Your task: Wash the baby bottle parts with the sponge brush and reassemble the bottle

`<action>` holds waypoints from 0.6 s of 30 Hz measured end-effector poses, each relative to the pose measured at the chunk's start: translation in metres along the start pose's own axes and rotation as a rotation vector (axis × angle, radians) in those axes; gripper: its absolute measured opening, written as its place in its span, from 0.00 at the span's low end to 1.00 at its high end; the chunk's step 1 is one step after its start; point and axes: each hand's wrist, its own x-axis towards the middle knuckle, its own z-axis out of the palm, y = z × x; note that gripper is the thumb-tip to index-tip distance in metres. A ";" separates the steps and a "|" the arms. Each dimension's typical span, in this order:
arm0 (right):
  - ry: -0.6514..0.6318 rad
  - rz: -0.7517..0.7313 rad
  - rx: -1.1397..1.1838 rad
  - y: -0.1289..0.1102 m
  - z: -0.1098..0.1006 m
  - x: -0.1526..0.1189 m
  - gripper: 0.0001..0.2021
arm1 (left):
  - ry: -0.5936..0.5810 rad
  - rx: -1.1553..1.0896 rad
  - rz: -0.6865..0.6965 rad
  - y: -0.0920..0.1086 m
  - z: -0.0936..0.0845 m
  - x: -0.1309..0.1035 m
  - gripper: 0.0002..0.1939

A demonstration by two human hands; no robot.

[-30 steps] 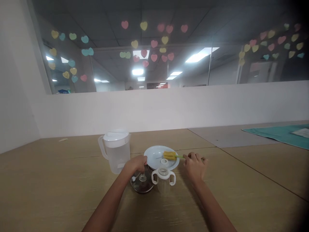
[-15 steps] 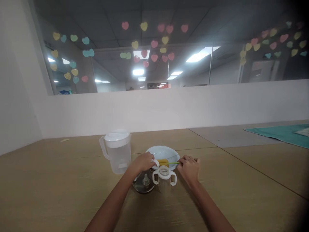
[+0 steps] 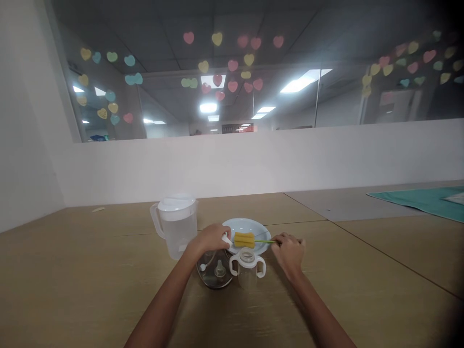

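Where the wooden table (image 3: 108,285) spreads out before us, we have a lidded clear jug (image 3: 177,231) standing upright, beyond our left hand (image 3: 214,237) and off to its left. To the jug's right sits a white bowl (image 3: 246,224), lying between that hand and our right hand (image 3: 290,253). Nearer to us, just below our left hand, lies a dark metal plate (image 3: 213,281).

Our right hand is closed, its fingers curled over the green handle of a brush (image 3: 250,240) that points leftward out of the grip; the yellow sponge head is over the bowl, between our hands, and we cannot tell whether it touches the bowl. Our left hand is half curled, thumb and fingers pinching a small white piece (image 3: 227,240) just beside the sponge's tip.

On our side of the bowl, between our hands yet apart from both, a clear bottle (image 3: 247,277) with two white handles stands upright, its mouth open. On the plate we see a clear teat (image 3: 219,268) and, near our left wrist, a white-ended tube (image 3: 203,267).
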 end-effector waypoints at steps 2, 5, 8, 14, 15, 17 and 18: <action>-0.014 0.005 -0.011 0.000 -0.001 0.000 0.13 | -0.076 -0.023 0.002 -0.004 -0.008 -0.004 0.11; -0.042 0.014 -0.033 -0.001 -0.002 0.000 0.13 | -0.253 -0.037 -0.064 -0.004 -0.008 -0.007 0.12; -0.069 0.028 -0.051 -0.001 -0.003 0.001 0.13 | -0.342 -0.001 -0.153 0.003 0.000 -0.003 0.10; -0.108 0.055 -0.068 -0.003 -0.007 0.001 0.12 | -0.428 0.024 -0.203 0.010 0.003 0.000 0.10; -0.114 0.065 -0.069 -0.004 -0.007 0.001 0.12 | -0.434 0.035 -0.204 0.010 0.001 -0.001 0.11; -0.116 0.086 -0.062 -0.005 -0.008 0.001 0.12 | -0.416 0.072 -0.199 0.012 -0.004 -0.003 0.13; -0.113 0.094 -0.052 -0.005 -0.008 0.001 0.13 | -0.391 0.086 -0.180 0.013 -0.006 -0.005 0.14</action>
